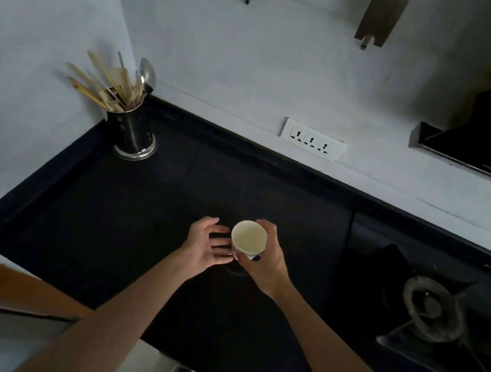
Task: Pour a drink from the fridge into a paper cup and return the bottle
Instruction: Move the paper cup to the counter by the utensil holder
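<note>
Right hand (264, 262) grips the upright paper cup (249, 239) above the dark tabletop (135, 216); left hand (206, 244), fingers (221, 242) spread and released, sits just left of the cup. Burner (431, 309) right of cup; utensil holder (134, 131) far left, behind.

A dark tabletop (139, 233) meets pale walls. In its far left corner stands a metal utensil holder (134, 131) with wooden sticks and a spoon (147, 75). A white socket strip (312, 139) sits on the wall. A gas burner (431, 311) lies right.
</note>
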Demonstrator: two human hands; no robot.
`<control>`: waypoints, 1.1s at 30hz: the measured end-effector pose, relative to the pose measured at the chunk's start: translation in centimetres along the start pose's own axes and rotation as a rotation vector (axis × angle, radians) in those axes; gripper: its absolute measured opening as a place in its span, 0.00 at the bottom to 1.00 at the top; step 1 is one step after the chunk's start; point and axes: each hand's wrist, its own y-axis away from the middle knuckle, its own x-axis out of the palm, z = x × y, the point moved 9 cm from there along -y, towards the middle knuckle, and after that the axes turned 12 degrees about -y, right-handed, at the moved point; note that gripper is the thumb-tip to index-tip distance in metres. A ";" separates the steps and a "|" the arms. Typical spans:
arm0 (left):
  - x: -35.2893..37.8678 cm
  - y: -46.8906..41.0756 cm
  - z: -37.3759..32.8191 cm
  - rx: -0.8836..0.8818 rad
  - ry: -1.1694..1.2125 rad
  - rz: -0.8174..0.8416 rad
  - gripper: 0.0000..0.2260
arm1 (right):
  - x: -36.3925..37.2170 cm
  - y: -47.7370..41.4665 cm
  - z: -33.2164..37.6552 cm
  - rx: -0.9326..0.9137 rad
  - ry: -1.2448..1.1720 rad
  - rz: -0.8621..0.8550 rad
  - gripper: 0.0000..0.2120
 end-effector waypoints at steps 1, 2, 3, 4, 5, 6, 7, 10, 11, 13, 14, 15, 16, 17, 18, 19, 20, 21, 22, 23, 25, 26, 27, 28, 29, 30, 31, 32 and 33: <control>-0.3 -0.3 0.0 -0.004 -0.009 0.005 0.22 | 0.2 0.0 -0.2 -0.002 0.005 -0.012 0.32; -0.6 -0.6 -0.1 -0.005 -0.020 0.012 0.22 | 0.3 0.0 -0.3 -0.003 0.010 -0.025 0.32; -0.8 -0.9 -0.2 -0.005 -0.032 0.017 0.21 | 0.5 -0.1 -0.6 0.003 0.014 -0.038 0.32; -1.0 -1.1 -0.3 -0.008 -0.042 0.018 0.21 | 0.5 -0.1 -0.9 0.016 0.016 -0.052 0.33; -1.1 -1.2 -0.4 -0.010 -0.054 0.018 0.21 | 0.5 -0.1 -1.1 0.029 0.014 -0.066 0.33; -1.1 -1.4 -0.4 -0.010 -0.069 0.020 0.21 | 0.5 -0.1 -1.3 0.035 0.011 -0.081 0.33; -1.1 -1.5 -0.4 -0.010 -0.084 0.024 0.20 | 0.6 -0.1 -1.5 0.037 0.012 -0.094 0.33; -1.0 -1.9 -0.4 -0.008 -0.121 0.035 0.18 | 0.7 -0.2 -2.0 0.041 0.023 -0.115 0.33; -1.0 -2.1 -0.4 -0.008 -0.135 0.041 0.17 | 0.8 -0.2 -2.2 0.040 0.026 -0.122 0.33; -1.1 -2.3 -0.3 -0.008 -0.160 0.046 0.16 | 0.9 -0.4 -2.5 0.052 0.025 -0.131 0.33; -1.1 -2.5 -0.3 -0.009 -0.168 0.047 0.16 | 1.0 -0.4 -2.6 0.059 0.023 -0.134 0.33; -1.2 -2.6 -0.3 -0.010 -0.174 0.047 0.16 | 1.0 -0.5 -2.7 0.062 0.020 -0.138 0.33; -1.2 -2.7 -0.4 -0.011 -0.178 0.048 0.16 | 1.1 -0.6 -2.8 0.063 0.018 -0.142 0.33; -1.2 -2.7 -0.5 -0.012 -0.181 0.049 0.16 | 1.1 -0.7 -2.9 0.064 0.017 -0.146 0.33; -1.3 -2.8 -0.5 -0.014 -0.182 0.050 0.16 | 1.1 -0.8 -2.9 0.064 0.018 -0.149 0.33; -1.3 -2.8 -0.6 -0.016 -0.183 0.053 0.16 | 1.1 -0.9 -2.9 0.063 0.020 -0.150 0.33; -1.3 -2.7 -0.7 -0.017 -0.186 0.053 0.16 | 1.2 -1.0 -2.9 0.063 0.021 -0.151 0.33; -1.3 -2.7 -0.7 -0.019 -0.194 0.052 0.16 | 1.2 -1.0 -2.9 0.063 0.020 -0.152 0.33; -1.3 -2.7 -0.8 -0.018 -0.203 0.052 0.16 | 1.2 -1.0 -2.9 0.063 0.019 -0.154 0.33; -1.3 -2.6 -0.9 -0.017 -0.214 0.053 0.15 | 1.3 -1.1 -3.0 0.063 0.021 -0.158 0.33; -1.2 -2.5 -1.1 -0.012 -0.244 0.058 0.15 | 1.3 -1.0 -3.0 0.068 0.024 -0.165 0.33; -1.2 -2.5 -1.2 -0.009 -0.262 0.062 0.15 | 1.3 -0.9 -2.9 0.070 0.026 -0.168 0.33; -1.2 -2.5 -1.3 -0.003 -0.290 0.064 0.15 | 1.3 -0.9 -2.9 0.071 0.029 -0.170 0.33; -1.1 -2.4 -1.5 0.006 -0.332 0.064 0.15 | 1.3 -0.9 -2.9 0.074 0.035 -0.166 0.34; -1.0 -2.3 -1.8 0.027 -0.401 0.054 0.15 | 1.3 -0.8 -2.9 0.081 0.045 -0.160 0.35; -0.8 -2.3 -2.4 0.076 -0.506 0.037 0.16 | 1.2 -0.7 -3.0 0.097 0.060 -0.155 0.38; -0.7 -2.4 -3.4 0.162 -0.659 0.008 0.16 | 1.1 -0.5 -3.3 0.126 0.074 -0.151 0.40; -0.4 -2.2 -4.6 0.276 -0.834 -0.024 0.15 | 0.8 -0.2 -3.7 0.159 0.087 -0.147 0.43; 0.1 -1.6 -5.8 0.391 -0.998 -0.051 0.14 | 0.4 0.1 -3.9 0.186 0.104 -0.141 0.46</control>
